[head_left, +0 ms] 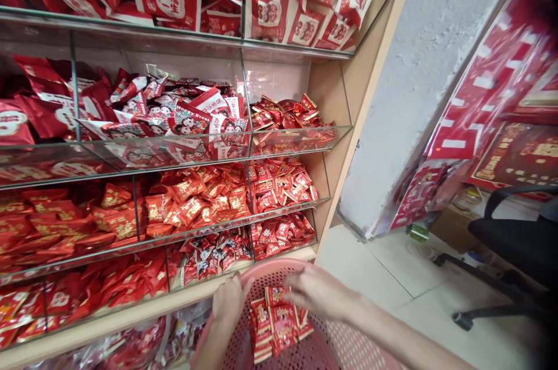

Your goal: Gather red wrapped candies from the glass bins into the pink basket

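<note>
A pink perforated plastic basket (322, 352) sits low in front of me, against a shelf unit. My left hand (230, 300) grips its near rim with fingers curled over the edge. My right hand (316, 290) reaches into the basket, fingers bent down onto a small pile of red candy packets (276, 323) lying inside. Whether the fingers pinch a packet is hidden by the hand.
Glass-fronted shelves (183, 166) hold heaps of red wrapped sweets and red bags in divided compartments. A wooden side panel (349, 143) ends the unit. To the right are a grey wall (414, 85), red decorations (492, 85), a black office chair (514, 242) and tiled floor.
</note>
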